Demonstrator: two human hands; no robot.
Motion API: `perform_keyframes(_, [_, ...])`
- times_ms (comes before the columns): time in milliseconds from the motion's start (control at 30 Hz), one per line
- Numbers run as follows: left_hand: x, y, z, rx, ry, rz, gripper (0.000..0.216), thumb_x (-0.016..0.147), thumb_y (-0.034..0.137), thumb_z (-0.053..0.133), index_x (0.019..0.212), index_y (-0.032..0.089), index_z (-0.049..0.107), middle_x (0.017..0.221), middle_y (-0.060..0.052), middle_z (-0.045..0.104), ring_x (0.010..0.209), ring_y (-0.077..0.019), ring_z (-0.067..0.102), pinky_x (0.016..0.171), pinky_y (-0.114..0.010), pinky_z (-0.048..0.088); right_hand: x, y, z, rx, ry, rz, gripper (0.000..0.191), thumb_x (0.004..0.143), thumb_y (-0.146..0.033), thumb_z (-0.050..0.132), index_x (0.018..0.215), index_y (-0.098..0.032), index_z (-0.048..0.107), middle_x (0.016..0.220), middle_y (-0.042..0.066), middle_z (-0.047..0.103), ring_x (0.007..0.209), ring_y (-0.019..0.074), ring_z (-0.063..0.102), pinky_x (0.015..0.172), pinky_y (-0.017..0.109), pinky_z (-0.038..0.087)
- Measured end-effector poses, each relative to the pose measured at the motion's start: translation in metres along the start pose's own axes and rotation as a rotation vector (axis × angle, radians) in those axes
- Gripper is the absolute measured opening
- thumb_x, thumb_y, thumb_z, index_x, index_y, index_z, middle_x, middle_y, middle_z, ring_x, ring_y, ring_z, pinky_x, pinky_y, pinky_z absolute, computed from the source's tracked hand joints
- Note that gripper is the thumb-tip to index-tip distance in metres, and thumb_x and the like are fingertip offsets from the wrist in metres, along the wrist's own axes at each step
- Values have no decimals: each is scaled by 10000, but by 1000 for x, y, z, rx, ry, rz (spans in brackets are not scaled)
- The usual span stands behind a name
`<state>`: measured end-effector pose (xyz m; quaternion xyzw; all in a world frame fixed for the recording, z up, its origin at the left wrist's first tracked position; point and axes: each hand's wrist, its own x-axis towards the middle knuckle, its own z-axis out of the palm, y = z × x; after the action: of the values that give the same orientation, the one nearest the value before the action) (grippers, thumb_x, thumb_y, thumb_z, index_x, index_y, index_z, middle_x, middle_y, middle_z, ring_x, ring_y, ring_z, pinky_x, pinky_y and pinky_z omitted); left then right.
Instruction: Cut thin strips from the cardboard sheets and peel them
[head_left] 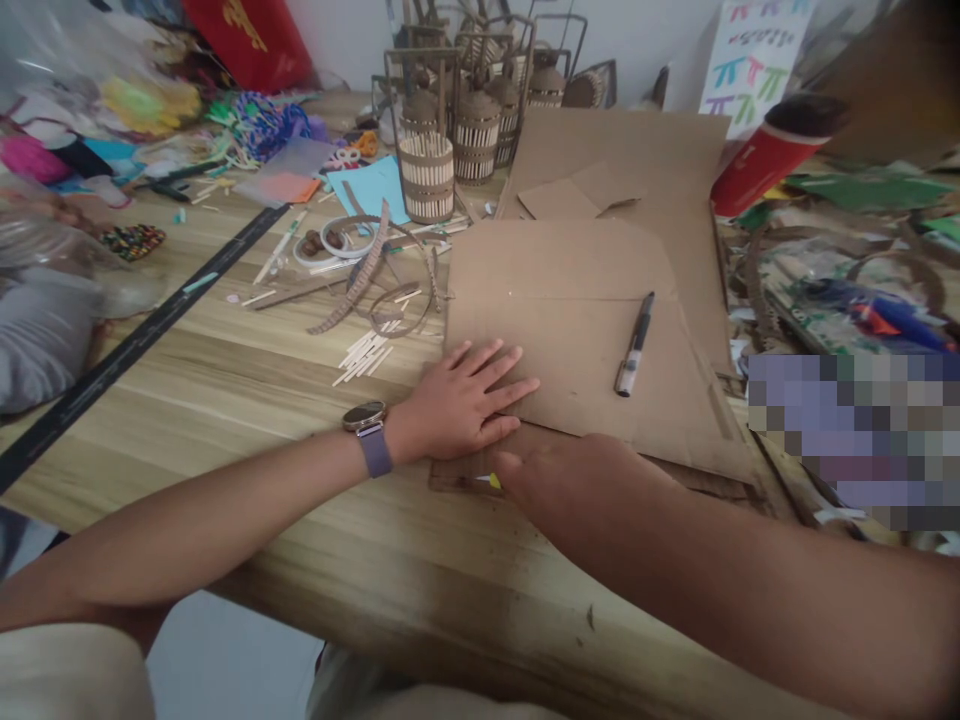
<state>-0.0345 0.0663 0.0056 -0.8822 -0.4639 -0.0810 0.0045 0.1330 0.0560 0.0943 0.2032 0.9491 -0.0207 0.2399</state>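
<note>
My left hand lies flat with fingers spread on the near left corner of a large brown cardboard sheet on the wooden table. A watch with a purple strap is on that wrist. My right hand rests at the sheet's near edge, closed around a small tool with a yellow tip that pokes out to the left; most of the tool is hidden. A black and silver pen lies on the sheet, to the right of my left hand.
More cardboard sheets lie behind. Small wooden sticks, curled cardboard strips, stick-built lantern models, a long black ruler, a red cylinder and craft clutter crowd the table's far and right sides.
</note>
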Motion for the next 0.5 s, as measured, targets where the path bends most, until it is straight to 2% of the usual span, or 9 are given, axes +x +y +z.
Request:
perform_keyframes(133, [0,0,0,9,1,6,516,996,472,370,1459,250,423,1556,-137,329,1438,-354,270,1140,-554,225,-1,2,3,-25,-22,-10,253,731,21,595,904,-153,654,628,27,687,519,195,673,348,266,190])
perform_keyframes(367, [0,-1,2,15,13,12,517,993,476,382,1459,254,422,1555,-133,330,1435,-357,276,1135,-551,235,-2,7,-1,51,-196,53,327,756,14,572,1035,-147,626,766,59,732,648,259,726,380,269,298])
perform_keyframes(500, [-1,-1,2,17,18,13,516,994,473,382,1457,251,425,1554,-138,331,1433,-356,281,1136,-551,234,-5,9,0,55,-204,52,353,766,37,532,1045,-159,624,782,67,740,668,259,730,402,270,290])
